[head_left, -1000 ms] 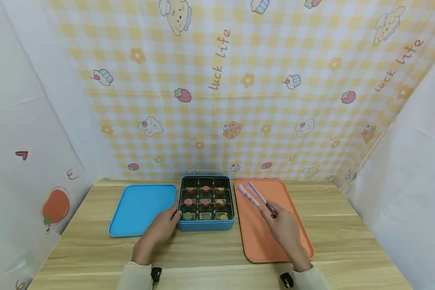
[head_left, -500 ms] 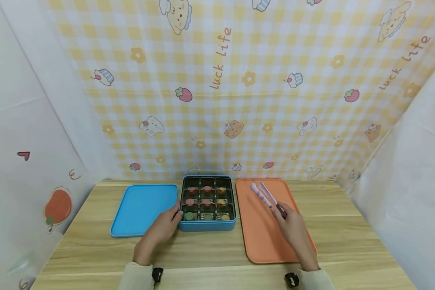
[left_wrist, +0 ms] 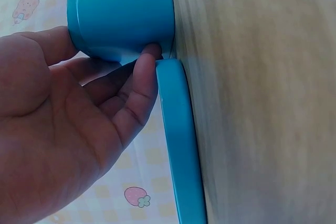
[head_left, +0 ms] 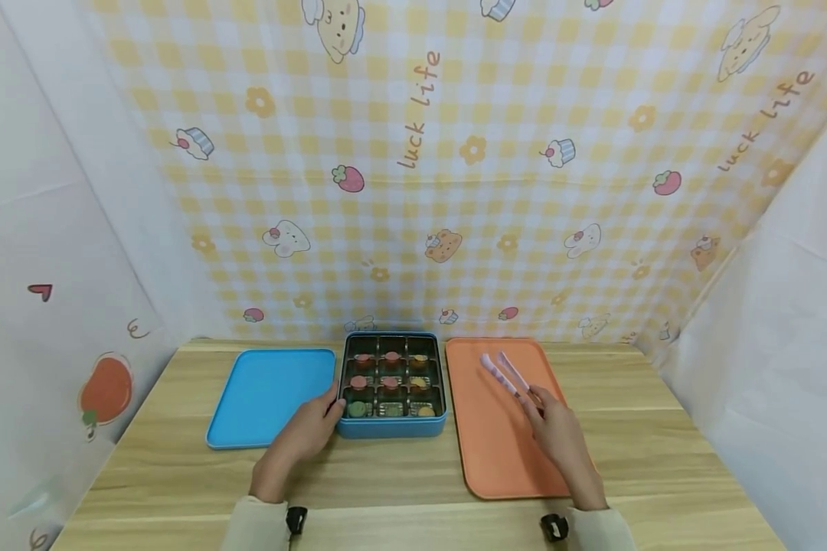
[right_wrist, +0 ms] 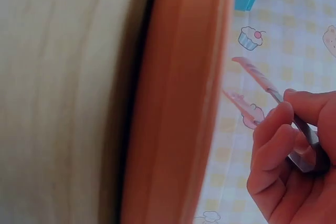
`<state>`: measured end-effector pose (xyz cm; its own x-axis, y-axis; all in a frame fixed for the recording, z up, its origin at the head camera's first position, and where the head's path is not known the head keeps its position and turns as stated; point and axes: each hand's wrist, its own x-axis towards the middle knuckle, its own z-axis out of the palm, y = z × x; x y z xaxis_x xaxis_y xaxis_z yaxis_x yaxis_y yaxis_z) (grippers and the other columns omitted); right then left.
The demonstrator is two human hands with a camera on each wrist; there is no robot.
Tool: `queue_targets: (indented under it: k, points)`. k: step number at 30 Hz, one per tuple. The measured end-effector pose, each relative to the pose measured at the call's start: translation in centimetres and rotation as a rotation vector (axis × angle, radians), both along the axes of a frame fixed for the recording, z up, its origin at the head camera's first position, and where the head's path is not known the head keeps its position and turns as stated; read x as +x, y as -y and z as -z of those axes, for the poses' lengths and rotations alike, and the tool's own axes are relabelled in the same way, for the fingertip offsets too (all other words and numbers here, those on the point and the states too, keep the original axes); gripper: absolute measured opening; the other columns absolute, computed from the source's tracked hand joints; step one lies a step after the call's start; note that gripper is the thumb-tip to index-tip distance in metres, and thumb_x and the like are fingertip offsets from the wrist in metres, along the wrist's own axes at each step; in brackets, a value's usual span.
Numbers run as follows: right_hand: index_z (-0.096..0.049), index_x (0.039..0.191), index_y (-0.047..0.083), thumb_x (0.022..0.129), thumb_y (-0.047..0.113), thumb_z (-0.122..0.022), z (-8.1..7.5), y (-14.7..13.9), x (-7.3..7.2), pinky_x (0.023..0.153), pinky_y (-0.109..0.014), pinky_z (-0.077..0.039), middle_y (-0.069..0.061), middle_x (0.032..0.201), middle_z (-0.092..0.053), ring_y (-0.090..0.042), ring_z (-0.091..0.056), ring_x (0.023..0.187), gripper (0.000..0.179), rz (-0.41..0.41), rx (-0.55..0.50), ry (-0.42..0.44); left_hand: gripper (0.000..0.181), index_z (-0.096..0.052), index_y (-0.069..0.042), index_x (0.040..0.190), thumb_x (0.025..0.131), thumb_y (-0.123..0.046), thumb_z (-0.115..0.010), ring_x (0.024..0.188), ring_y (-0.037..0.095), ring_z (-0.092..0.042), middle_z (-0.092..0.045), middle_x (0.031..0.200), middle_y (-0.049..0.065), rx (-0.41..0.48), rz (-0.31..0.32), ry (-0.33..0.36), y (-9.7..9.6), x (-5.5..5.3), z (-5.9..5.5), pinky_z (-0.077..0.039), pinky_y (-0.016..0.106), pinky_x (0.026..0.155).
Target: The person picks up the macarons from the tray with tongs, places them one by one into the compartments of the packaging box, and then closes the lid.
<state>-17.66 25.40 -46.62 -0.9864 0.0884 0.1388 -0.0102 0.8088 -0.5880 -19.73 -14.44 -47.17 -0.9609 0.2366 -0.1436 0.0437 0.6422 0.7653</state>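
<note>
A blue rectangular tin box [head_left: 391,428] with a dark divided insert stands on the table. Small round pink [head_left: 359,382], yellow [head_left: 420,382] and green [head_left: 357,409] pieces lie in its compartments. My left hand [head_left: 308,430] holds the box's near left corner, thumb at the rim and fingers against the side; the left wrist view shows bent fingers at the box wall [left_wrist: 123,14]. My right hand [head_left: 558,428] grips pink-tipped tongs [head_left: 499,375] with a dark handle over the orange tray [head_left: 496,459]. The tongs' arms are spread, with nothing between the tips.
Left of the box lies a shallow blue tray-like lid [head_left: 272,398], its edge [left_wrist: 178,129] close by my left fingers. The orange tray sits just right of the box. A checked cloth [head_left: 413,199] hangs behind the wooden table [head_left: 379,482], with white sheets at both sides.
My right hand has moved the tongs to the right, farther from the box, then lowered them slightly over the orange tray. My left hand keeps its hold on the box.
</note>
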Motion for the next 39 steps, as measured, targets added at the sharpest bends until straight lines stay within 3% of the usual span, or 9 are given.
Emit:
queue_targets:
  k: [3,7,10,13,18,21,25,32,39]
  points:
    - [-0.056,0.133,-0.008,0.102,0.022,-0.057,0.1,0.05,0.02,0.046,-0.026,-0.044,-0.018,0.088,-0.071,-0.009,-0.055,0.05,0.043,-0.003,0.021,-0.006,0.056,-0.022,0.007,0.154,0.108,-0.021,-0.039,0.078,0.04,-0.057,-0.042,0.142,0.039,-0.024,0.01,-0.03,0.04,0.05,-0.1,-0.04,0.037,0.068]
    - [-0.056,0.133,-0.008,0.099,0.023,-0.062,0.25,0.12,0.14,0.046,-0.025,-0.041,-0.014,0.077,-0.069,-0.009,-0.053,0.049,0.046,-0.024,0.024,0.022,0.056,-0.023,0.009,0.153,0.109,-0.021,-0.039,0.101,0.05,-0.057,-0.045,0.14,0.038,-0.037,0.015,-0.033,0.01,0.11,-0.17,-0.04,0.04,0.077]
    - [-0.057,0.131,-0.007,0.097,0.021,-0.065,0.38,0.22,0.19,0.044,-0.025,-0.037,-0.005,0.06,-0.061,-0.01,-0.05,0.046,0.045,-0.036,0.023,0.058,0.056,-0.022,0.008,0.153,0.109,-0.022,-0.038,0.067,0.041,-0.046,-0.042,0.143,0.038,-0.022,0.012,-0.013,-0.02,0.11,-0.12,-0.04,0.041,0.078]
    - [-0.058,0.129,-0.009,0.096,0.017,-0.066,0.45,0.31,0.3,0.043,-0.024,-0.036,0.0,0.055,-0.057,-0.01,-0.048,0.044,0.042,-0.042,0.025,0.083,0.056,-0.023,0.009,0.153,0.108,-0.021,-0.039,0.061,0.026,-0.041,-0.04,0.145,0.037,-0.013,0.014,-0.024,-0.08,0.09,-0.07,-0.041,0.04,0.077]
    - [-0.06,0.126,-0.008,0.093,0.013,-0.068,0.31,0.36,0.62,0.045,-0.024,-0.032,0.0,0.056,-0.054,-0.01,-0.044,0.046,0.039,-0.05,0.052,0.116,0.056,-0.022,0.006,0.154,0.109,-0.022,-0.039,0.052,0.018,-0.03,-0.054,0.081,0.019,0.002,0.005,-0.004,-0.19,-0.04,0.1,-0.038,0.036,0.064]
    - [-0.064,0.12,-0.004,0.091,0.01,-0.07,0.25,0.34,0.67,0.048,-0.024,-0.031,0.001,0.06,-0.051,-0.011,-0.041,0.05,0.033,-0.071,0.094,0.118,0.057,-0.022,0.007,0.154,0.109,-0.023,-0.039,0.052,0.019,-0.03,-0.054,0.082,0.022,-0.001,0.002,-0.005,-0.15,-0.06,0.14,-0.037,0.035,0.062]
    - [-0.067,0.108,0.0,0.09,0.009,-0.071,0.2,0.38,0.57,0.051,-0.025,-0.031,0.002,0.063,-0.049,-0.012,-0.041,0.054,0.02,-0.081,0.136,0.124,0.056,-0.023,0.008,0.153,0.108,-0.022,-0.039,0.064,0.025,-0.046,-0.053,0.126,0.039,-0.017,0.005,-0.029,-0.04,0.0,0.16,-0.039,0.036,0.068]
    - [-0.07,0.104,0.001,0.088,0.011,-0.073,0.19,0.32,0.63,0.052,-0.028,-0.035,0.001,0.068,-0.06,-0.014,-0.045,0.056,0.02,-0.067,0.171,0.148,0.057,-0.021,0.006,0.154,0.109,-0.022,-0.038,0.054,0.018,-0.031,-0.047,0.07,0.011,-0.02,0.003,-0.015,-0.06,-0.08,0.35,-0.037,0.037,0.064]
    - [-0.07,0.092,0.006,0.086,0.016,-0.076,0.05,0.26,0.86,0.051,-0.029,-0.034,0.002,0.064,-0.056,-0.014,-0.045,0.055,0.013,-0.043,0.198,0.17,0.056,-0.021,0.005,0.155,0.109,-0.022,-0.038,0.053,0.02,-0.031,-0.047,0.073,0.012,-0.015,0.002,-0.017,-0.09,0.04,0.07,-0.037,0.037,0.064]
